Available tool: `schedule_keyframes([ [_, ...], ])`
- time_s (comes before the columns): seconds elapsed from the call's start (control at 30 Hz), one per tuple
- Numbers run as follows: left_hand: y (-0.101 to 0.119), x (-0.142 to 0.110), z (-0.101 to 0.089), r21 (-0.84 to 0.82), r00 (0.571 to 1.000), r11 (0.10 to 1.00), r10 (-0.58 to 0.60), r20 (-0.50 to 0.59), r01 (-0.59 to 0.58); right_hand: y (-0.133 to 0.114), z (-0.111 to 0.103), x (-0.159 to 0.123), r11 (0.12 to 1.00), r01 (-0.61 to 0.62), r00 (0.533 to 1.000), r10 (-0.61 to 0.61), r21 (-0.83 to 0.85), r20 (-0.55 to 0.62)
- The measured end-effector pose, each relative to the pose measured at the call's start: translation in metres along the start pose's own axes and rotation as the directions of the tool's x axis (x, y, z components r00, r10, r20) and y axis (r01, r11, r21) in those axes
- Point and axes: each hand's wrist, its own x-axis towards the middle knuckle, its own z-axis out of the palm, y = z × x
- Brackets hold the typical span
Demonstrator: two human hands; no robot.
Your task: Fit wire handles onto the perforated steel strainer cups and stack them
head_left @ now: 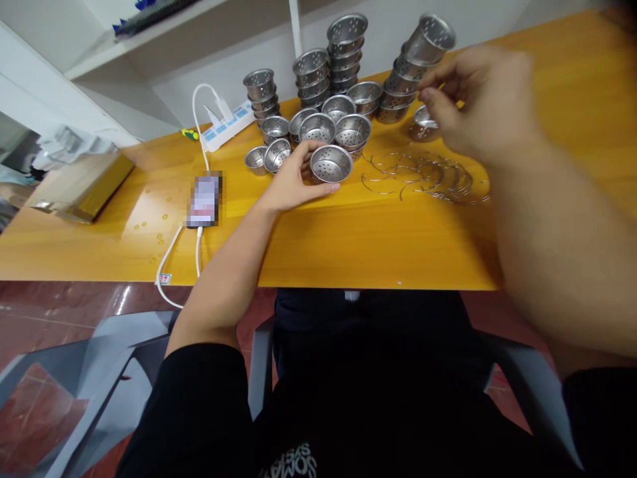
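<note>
My left hand (292,180) lies on the yellow table (348,239), its fingers curled around a perforated steel strainer cup (331,163) that rests tilted on the tabletop. My right hand (480,99) is raised above the table to the right, blurred, with thumb and fingers pinched together near a leaning stack of strainer cups (415,66); what it pinches is too small to make out. Another cup (423,124) lies just below that hand. A heap of thin wire rings (423,176) lies between the two hands.
Several stacks and loose strainer cups (328,86) crowd the table's far middle. A phone (204,199) on a white cable lies left, with a power strip (226,126), a screwdriver (190,134) and a gold box (84,189). White shelving stands behind.
</note>
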Motion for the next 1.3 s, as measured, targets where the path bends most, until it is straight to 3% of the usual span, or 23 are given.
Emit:
schedule_keyframes([
  [0.1, -0.002, 0.002, -0.001, 0.040, 1.000, 0.999, 0.025, -0.012, -0.025, -0.005, 0.025, -0.003, 0.972, 0.017, 0.998, -0.002, 0.233, -0.065],
  [0.3, 0.000, 0.005, -0.001, 0.068, 0.998, 0.997, 0.049, -0.036, -0.046, -0.029, 0.059, -0.016, 0.902, -0.022, 1.000, 0.011, 0.431, 0.028],
  [0.43, -0.001, 0.005, 0.001, 0.056, 0.998, 0.998, 0.025, -0.054, -0.022, -0.034, 0.060, -0.021, 0.881, -0.015, 0.996, -0.031, 0.472, 0.089],
  [0.63, -0.006, 0.007, 0.001, 0.024, 0.998, 1.000, 0.001, -0.058, 0.000, -0.028, 0.052, -0.016, 0.933, -0.064, 0.995, 0.031, 0.355, 0.097],
  [0.8, 0.003, 0.008, -0.003, 0.043, 0.998, 0.999, 0.007, -0.069, -0.004, -0.019, 0.055, -0.015, 0.959, -0.067, 0.987, 0.024, 0.274, 0.158],
  [1.03, 0.008, 0.004, -0.006, 0.077, 0.995, 0.997, 0.013, -0.102, -0.006, -0.007, 0.069, -0.013, 0.843, -0.136, 0.975, 0.021, 0.520, 0.220],
  [1.2, 0.007, 0.003, -0.003, 0.104, 0.999, 0.995, 0.012, -0.052, -0.006, -0.010, 0.068, -0.012, 0.793, -0.173, 0.976, 0.060, 0.584, 0.207],
  [1.3, 0.001, 0.004, 0.002, 0.109, 0.997, 0.994, 0.015, -0.082, -0.006, -0.014, 0.065, -0.013, 0.812, -0.155, 0.981, 0.060, 0.563, 0.184],
])
